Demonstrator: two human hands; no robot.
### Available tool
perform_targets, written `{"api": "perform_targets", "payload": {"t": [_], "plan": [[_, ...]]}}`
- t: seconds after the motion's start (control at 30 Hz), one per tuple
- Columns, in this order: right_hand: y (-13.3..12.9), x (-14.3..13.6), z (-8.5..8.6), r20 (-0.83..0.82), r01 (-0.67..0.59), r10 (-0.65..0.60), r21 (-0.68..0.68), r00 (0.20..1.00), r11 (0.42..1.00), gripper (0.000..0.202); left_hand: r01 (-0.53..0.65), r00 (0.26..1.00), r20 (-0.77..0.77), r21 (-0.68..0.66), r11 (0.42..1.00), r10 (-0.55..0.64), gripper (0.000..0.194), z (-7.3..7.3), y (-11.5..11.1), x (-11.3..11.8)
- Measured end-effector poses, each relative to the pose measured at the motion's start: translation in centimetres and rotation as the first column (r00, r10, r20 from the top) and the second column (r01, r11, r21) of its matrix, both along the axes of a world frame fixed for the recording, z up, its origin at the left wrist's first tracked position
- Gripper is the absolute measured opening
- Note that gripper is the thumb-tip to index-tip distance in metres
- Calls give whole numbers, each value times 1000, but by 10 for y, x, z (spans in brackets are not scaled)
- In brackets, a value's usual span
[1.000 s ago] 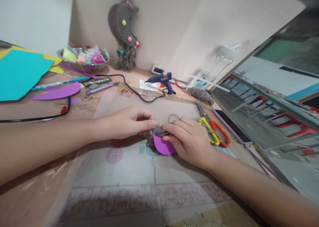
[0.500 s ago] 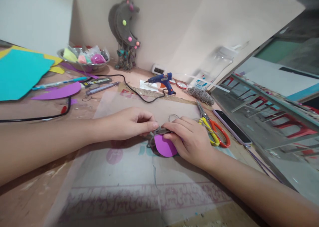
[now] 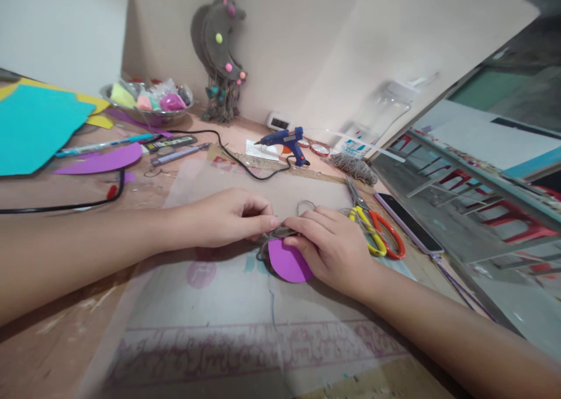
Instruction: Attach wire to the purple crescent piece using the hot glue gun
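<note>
Over the translucent sheet (image 3: 210, 305), my right hand (image 3: 335, 250) is closed on a rounded purple paper piece (image 3: 289, 263), thumb on its upper edge. Grey yarn (image 3: 283, 232) runs across the top of that piece, under my right fingers. My left hand (image 3: 232, 218) meets it from the left, thumb and forefinger pinched on the yarn by the paper's upper left corner. A loop of yarn hangs beside the paper, and another curls behind my right fingers. How the yarn is fixed to the paper is hidden.
Scissors (image 3: 372, 232) with yellow and orange handles and a phone (image 3: 407, 221) lie on the right. Behind are a blue glue gun (image 3: 283, 142), a yarn ball (image 3: 354, 168) and a metal bowl (image 3: 144, 117). Teal paper (image 3: 39, 130) lies left; a grey moon decoration (image 3: 214, 42) hangs behind.
The purple paper piece has shifted slightly down and left, turning a little, with more of it showing. My right fingers moved slightly left; my left hand is nearly still.
</note>
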State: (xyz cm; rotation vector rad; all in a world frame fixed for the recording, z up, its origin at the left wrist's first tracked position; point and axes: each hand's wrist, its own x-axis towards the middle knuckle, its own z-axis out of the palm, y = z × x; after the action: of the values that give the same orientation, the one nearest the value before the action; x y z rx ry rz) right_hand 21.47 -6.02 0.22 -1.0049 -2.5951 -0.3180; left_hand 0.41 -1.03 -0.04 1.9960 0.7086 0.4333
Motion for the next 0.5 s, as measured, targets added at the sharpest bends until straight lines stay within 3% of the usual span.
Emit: {"api": "perform_targets", "payload": {"t": [0.5], "plan": [[-1, 1, -2, 23, 4, -4, 29, 1000, 1000, 20, -8, 1000, -26, 32, 999, 9, 29, -1, 0, 0]]}}
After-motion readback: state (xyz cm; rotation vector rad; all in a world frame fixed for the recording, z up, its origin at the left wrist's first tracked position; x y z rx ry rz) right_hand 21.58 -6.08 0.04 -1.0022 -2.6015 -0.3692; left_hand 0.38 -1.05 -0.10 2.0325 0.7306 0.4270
